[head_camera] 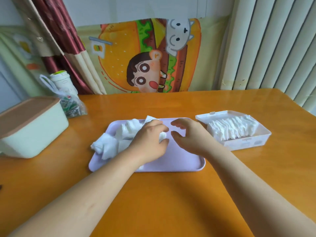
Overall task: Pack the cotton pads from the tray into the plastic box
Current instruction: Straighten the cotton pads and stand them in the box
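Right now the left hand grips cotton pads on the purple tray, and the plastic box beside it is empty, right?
Not quite. In the head view the plastic box is not empty: it holds a row of packed pads. The left hand does grip cotton pads on the purple tray.

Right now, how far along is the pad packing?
Partway, by eye. Done: a row of pads stands in the plastic box. In hand: the left hand grips a wad of pads over the tray; the right hand is open beside it. Left: a loose pile on the tray's left side.
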A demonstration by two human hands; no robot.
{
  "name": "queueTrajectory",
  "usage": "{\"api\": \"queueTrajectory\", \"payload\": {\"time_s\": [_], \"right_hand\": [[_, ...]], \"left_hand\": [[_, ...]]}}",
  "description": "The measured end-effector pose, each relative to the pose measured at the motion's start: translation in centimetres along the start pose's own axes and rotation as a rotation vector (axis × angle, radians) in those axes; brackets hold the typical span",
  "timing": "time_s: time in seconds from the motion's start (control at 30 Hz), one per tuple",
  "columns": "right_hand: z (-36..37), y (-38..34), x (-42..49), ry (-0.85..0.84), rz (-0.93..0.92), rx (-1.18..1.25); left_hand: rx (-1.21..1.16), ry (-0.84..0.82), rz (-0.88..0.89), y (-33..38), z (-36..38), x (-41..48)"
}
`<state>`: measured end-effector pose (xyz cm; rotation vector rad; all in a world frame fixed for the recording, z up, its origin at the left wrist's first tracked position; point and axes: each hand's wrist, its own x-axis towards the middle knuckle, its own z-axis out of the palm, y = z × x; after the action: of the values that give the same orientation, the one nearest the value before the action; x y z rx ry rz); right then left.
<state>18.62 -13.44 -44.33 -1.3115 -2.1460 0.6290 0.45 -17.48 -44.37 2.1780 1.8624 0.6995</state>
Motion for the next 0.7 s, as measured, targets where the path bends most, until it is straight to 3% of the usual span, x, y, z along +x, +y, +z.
{"api": "queueTrajectory", "payload": {"time_s": [0.13, 0.27, 0.37, 0.5, 0.7], "right_hand": [[5.0, -1.6, 0.3, -0.139, 0.054, 0.026], [7.8, -2.7, 1.8, -0.138, -0.05, -0.147], [9.1, -3.3, 3.3, -0.189, -0.127, -0.258], [10.0, -1.5, 4.4, -0.323, -0.045, -0.277], [8.1, 0.5, 4.2, -0.241, -0.016, -0.272]], "left_hand": [[0.26, -0.023, -0.235, -5.3, -2.8, -2.7], [0.237, -0.205, -0.445, -9.0, -3.5, -5.0], [0.132, -0.244, -0.459, -9.9, -2.7, -5.6], [0.082, -0.257, -0.441, -9.9, -0.8, -5.2], [0.115, -0.307, -0.375, -8.5, 0.2, -3.3]]}}
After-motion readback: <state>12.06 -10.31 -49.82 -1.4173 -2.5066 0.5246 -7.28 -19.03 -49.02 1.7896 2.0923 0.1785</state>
